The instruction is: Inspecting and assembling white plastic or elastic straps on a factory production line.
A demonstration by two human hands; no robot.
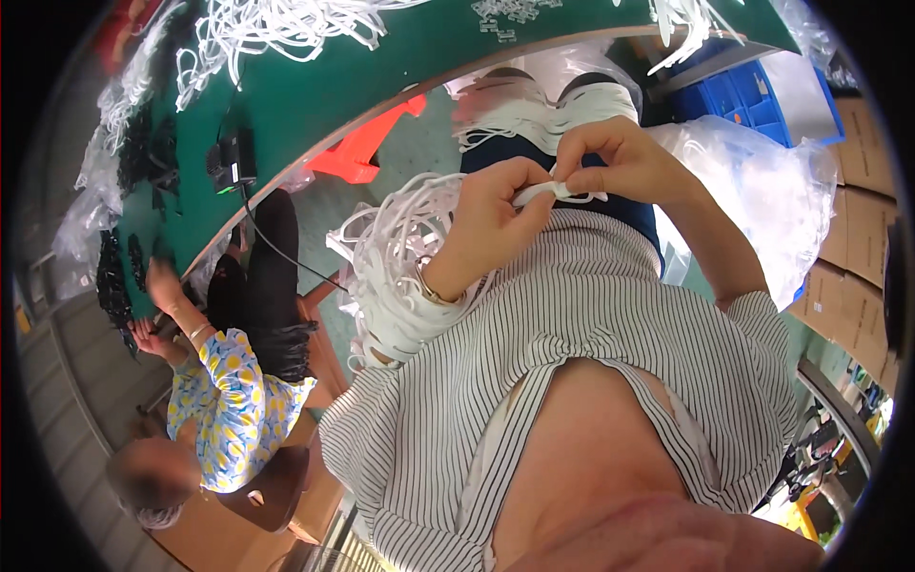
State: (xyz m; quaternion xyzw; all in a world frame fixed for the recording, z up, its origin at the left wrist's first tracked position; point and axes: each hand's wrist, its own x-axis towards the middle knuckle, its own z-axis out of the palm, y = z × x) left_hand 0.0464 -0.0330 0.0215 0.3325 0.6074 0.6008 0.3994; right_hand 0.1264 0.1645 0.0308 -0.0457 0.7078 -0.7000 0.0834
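Over my lap, my left hand and my right hand meet at a short white cable. Fingers and thumb of each hand pinch it, and a looped end sticks out below the right fingertips. Its exact end fitting is too small to make out. Around my left forearm lies a thick bundle of looped white cables. More white cables lie across my knees, beyond my hands.
A green table in front bears a white cable heap, small white pieces and a black adapter. A co-worker handles black items at left. Plastic bags, a blue bin and cartons stand right.
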